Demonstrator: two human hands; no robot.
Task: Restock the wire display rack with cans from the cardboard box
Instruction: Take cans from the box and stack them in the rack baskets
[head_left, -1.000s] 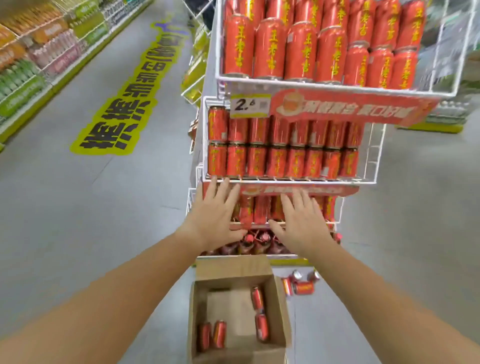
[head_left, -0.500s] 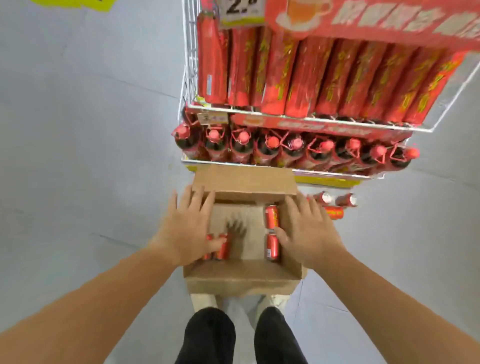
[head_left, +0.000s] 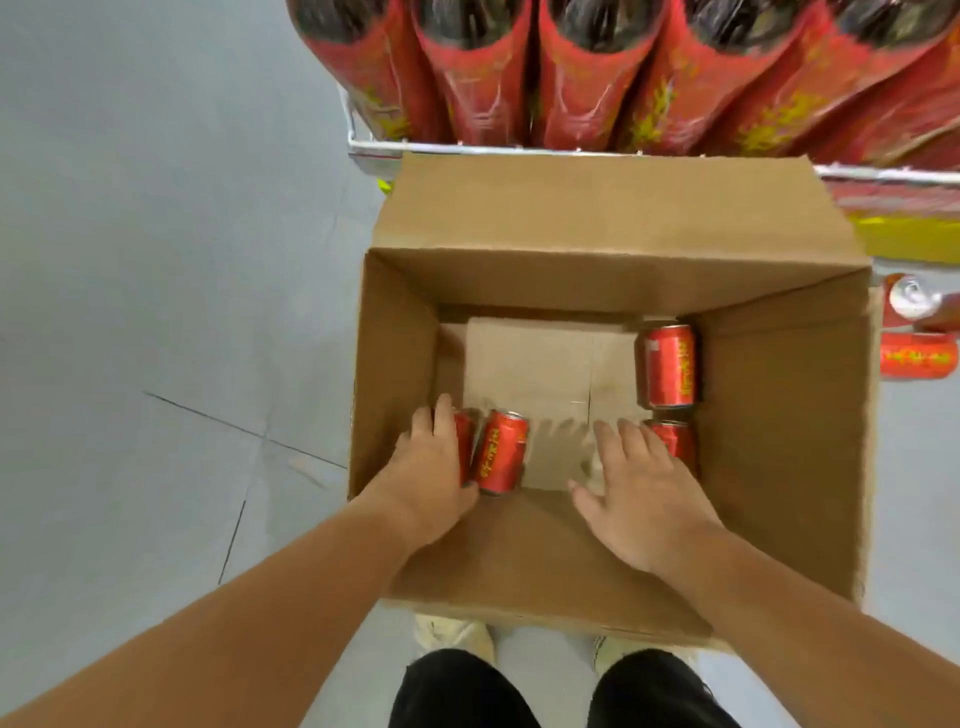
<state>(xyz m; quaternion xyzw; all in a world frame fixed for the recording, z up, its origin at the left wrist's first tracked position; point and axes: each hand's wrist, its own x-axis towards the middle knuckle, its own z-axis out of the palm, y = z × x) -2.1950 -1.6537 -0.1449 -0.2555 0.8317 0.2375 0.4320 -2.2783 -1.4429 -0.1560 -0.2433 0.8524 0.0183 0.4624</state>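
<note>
Grey floor (head_left: 156, 260), cardboard box (head_left: 597, 208), yellow-lettered red cans (head_left: 669, 365)

grey floor (head_left: 156, 260) with thin dark seams meeting at left. black trousers (head_left: 457, 691) at bottom edge, pale shoes (head_left: 452, 631) just beyond them. row of red-labelled dark bottles (head_left: 467, 78) along top. yellow strip (head_left: 914, 239) at right.

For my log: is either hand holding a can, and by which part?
Left hand lies over the side of the leftmost can; a grip cannot be told. Right hand is open, holding nothing.
</note>
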